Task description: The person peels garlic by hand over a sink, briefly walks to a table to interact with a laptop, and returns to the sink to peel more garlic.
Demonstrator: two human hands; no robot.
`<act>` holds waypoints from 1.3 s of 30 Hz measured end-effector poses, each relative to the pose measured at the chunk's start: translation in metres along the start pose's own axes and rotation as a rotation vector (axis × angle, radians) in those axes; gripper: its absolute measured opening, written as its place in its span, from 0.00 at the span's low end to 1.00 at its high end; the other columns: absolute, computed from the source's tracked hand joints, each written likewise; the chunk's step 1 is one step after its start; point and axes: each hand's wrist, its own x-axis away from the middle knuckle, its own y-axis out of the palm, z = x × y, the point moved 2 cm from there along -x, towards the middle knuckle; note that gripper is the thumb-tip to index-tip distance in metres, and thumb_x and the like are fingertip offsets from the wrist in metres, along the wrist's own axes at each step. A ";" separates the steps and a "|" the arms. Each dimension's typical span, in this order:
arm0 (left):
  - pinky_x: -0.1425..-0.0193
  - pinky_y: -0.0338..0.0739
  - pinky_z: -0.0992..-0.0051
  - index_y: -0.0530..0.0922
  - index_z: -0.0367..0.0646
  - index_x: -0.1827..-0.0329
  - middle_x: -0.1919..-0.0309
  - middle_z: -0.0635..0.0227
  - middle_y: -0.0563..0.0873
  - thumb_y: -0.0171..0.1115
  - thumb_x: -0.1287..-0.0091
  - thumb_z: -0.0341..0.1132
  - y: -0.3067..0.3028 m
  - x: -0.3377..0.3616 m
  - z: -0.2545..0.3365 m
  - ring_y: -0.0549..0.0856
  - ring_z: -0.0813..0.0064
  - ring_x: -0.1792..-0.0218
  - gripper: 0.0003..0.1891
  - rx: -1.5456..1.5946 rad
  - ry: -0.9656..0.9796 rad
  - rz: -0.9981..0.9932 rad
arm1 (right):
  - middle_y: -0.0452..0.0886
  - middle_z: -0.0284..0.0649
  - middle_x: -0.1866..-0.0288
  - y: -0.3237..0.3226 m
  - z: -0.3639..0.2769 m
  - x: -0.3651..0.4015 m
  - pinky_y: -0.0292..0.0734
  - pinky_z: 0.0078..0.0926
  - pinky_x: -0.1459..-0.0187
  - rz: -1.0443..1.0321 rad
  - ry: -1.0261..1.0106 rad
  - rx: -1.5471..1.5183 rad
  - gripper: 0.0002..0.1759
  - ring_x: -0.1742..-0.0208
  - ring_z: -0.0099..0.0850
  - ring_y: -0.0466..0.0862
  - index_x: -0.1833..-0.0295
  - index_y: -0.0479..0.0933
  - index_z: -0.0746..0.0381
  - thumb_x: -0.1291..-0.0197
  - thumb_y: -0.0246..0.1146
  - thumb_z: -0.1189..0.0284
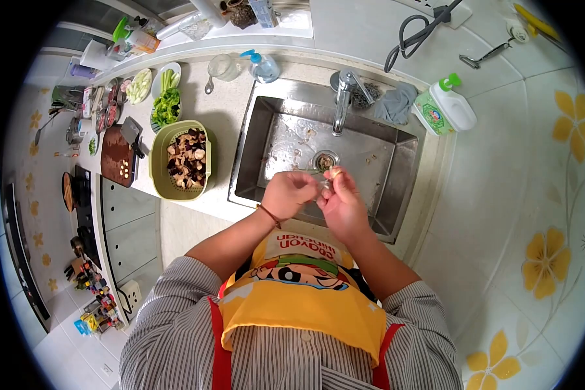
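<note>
Both my hands meet over the near edge of the steel sink (276, 190). The fingers of my left hand (290, 196) are pinched together, touching a small pale piece from the left; what exactly they grip is too small to make out. My right hand (344, 205) has its fingers curled around that piece, which looks like a garlic clove (333, 173), with its thumb on top. Just beyond the fingers is the sink drain (325, 160), with scraps in it. Pale bits lie scattered on the basin floor.
Left of the sink stands a green basket (155, 172) of cut mushrooms (187, 159). Behind it are plates of green vegetables (167, 107) and pale slices (139, 86). A cutting board (116, 153) holds a cleaver (132, 133) and pale cloves. The faucet (340, 110) overhangs the basin.
</note>
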 end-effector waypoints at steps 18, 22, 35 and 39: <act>0.58 0.80 0.83 0.88 0.35 0.53 0.64 0.69 0.91 0.67 0.31 0.28 0.000 0.016 0.054 0.85 0.86 0.63 0.08 -0.205 0.241 -0.103 | 0.81 0.39 0.51 0.006 -0.035 0.003 0.81 0.21 0.51 -0.240 -0.520 1.018 0.10 0.52 0.25 0.83 0.49 0.82 0.67 0.34 0.65 0.84; 0.58 0.80 0.83 0.88 0.35 0.55 0.65 0.68 0.91 0.67 0.32 0.29 0.001 0.015 0.046 0.85 0.86 0.64 0.08 -0.088 0.195 -0.100 | 0.82 0.41 0.52 0.013 -0.036 0.006 0.82 0.21 0.53 -0.251 -0.609 1.058 0.10 0.53 0.27 0.85 0.49 0.83 0.67 0.36 0.65 0.85; 0.62 0.83 0.79 0.88 0.37 0.64 0.71 0.66 0.91 0.72 0.39 0.31 0.012 0.018 0.044 0.88 0.83 0.68 0.07 -0.304 0.277 0.209 | 0.83 0.41 0.50 0.000 -0.007 -0.004 0.84 0.29 0.47 -0.019 -0.259 0.418 0.14 0.52 0.29 0.86 0.41 0.78 0.68 0.29 0.62 0.78; 0.62 0.83 0.77 0.87 0.37 0.63 0.69 0.65 0.90 0.71 0.38 0.31 0.013 0.019 0.042 0.89 0.82 0.68 0.07 -0.406 0.422 0.193 | 0.84 0.42 0.49 0.017 -0.009 0.003 0.85 0.30 0.48 0.076 -0.117 0.407 0.14 0.51 0.29 0.85 0.41 0.77 0.68 0.28 0.62 0.74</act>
